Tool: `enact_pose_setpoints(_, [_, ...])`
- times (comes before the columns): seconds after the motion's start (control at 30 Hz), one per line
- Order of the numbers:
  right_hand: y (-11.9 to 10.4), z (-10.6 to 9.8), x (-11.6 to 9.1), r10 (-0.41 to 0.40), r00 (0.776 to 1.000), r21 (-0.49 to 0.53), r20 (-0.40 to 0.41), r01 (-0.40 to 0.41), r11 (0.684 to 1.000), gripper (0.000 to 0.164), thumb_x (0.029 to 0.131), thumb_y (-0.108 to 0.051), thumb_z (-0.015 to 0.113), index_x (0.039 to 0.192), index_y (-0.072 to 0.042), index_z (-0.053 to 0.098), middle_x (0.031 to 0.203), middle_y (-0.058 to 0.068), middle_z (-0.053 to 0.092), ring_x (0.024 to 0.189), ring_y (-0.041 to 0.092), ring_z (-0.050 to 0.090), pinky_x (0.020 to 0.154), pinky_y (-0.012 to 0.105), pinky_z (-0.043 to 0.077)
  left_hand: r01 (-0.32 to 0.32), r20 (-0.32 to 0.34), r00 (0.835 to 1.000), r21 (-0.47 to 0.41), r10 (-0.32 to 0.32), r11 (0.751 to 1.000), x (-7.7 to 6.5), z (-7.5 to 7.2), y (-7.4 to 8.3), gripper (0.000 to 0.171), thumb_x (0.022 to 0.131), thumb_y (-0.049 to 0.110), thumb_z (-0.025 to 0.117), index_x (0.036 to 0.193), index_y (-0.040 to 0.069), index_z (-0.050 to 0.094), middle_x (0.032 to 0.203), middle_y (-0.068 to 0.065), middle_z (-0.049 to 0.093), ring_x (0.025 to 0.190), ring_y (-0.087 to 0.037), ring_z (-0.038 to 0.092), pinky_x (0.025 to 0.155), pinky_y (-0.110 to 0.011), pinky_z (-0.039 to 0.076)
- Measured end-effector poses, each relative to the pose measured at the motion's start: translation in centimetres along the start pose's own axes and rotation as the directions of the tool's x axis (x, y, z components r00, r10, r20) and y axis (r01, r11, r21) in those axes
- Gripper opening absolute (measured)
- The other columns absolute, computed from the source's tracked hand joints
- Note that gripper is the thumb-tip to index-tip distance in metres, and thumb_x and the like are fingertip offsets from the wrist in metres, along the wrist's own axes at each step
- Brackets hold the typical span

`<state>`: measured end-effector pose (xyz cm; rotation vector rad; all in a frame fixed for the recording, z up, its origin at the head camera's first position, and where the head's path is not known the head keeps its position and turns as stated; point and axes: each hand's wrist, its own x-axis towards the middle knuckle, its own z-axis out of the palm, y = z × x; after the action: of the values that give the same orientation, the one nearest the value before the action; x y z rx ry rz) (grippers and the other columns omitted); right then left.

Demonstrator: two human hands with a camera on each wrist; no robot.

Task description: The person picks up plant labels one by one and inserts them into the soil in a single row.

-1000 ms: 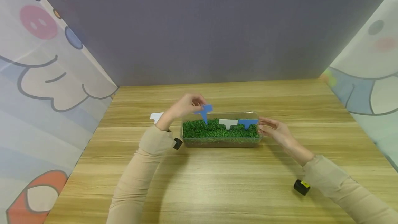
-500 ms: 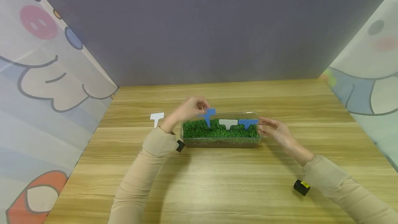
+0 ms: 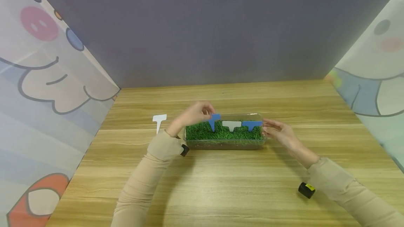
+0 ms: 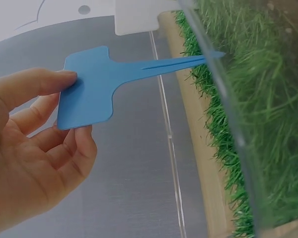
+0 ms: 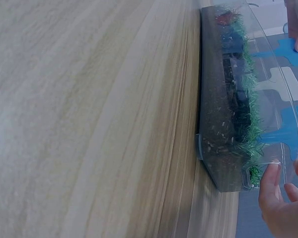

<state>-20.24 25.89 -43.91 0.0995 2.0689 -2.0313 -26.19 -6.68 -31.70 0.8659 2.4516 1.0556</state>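
Note:
My left hand (image 3: 196, 113) pinches the wide head of a blue T-shaped plant label (image 4: 89, 89) between thumb and fingers. Its pointed stem slants down, the tip right at the artificial grass (image 3: 202, 133) in a clear plastic box (image 3: 224, 145). To its right, a white plant label (image 3: 231, 124) and a second blue plant label (image 3: 251, 124) stand upright in the grass. At the box's right end, my right hand (image 3: 283, 135) grips the rim with thumb and fingers, as the right wrist view also shows. Dark soil-like filling shows through the box wall.
Another white plant label (image 3: 159, 118) lies on the wooden table (image 3: 233, 188), left of the box. Small black devices, one with a yellow patch (image 3: 306, 190), sit by both sleeves. A grey panel (image 3: 221, 31) rises behind the table, with cartoon-printed sheets at both sides.
My left hand has moved right and down with the blue plant label, whose stem tip has lowered into the grass. The white label on the table has come into fuller view. My right hand stays put.

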Motion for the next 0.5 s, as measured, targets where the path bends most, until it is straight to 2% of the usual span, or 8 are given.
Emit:
enact_pose_setpoints(0.3, [0.09, 0.13, -0.05, -0.003, 1.000, -0.009, 0.000, 0.003, 1.000, 0.072, 0.076, -0.034, 0.068, 0.133, -0.004, 0.036, 0.121, 0.008, 0.051, 0.091, 0.009, 0.060, 0.080, 0.022, 0.047, 0.005, 0.024, 1.000, 0.016, -0.005, 1.000, -0.10, 0.53, -0.10, 0.015, 0.081, 0.000, 0.057, 0.096, 0.000, 0.060, 0.088, -0.008, 0.060, 0.077, -0.016, 0.055, 0.067, -0.021, 0.047])
enact_pose_setpoints(0.5, [0.24, 0.22, 0.11, 0.011, 1.000, 0.003, -0.015, -0.011, 1.000, 0.079, 0.069, -0.039, 0.071, 0.132, -0.004, 0.038, 0.120, 0.008, 0.051, 0.092, 0.010, 0.060, 0.081, 0.023, 0.047, 0.006, 0.024, 1.000, 0.045, -0.007, 0.999, -0.10, 0.86, -0.34, 0.013, 0.081, 0.001, 0.058, 0.093, 0.002, 0.061, 0.088, -0.007, 0.061, 0.075, -0.014, 0.055, 0.066, -0.020, 0.047])
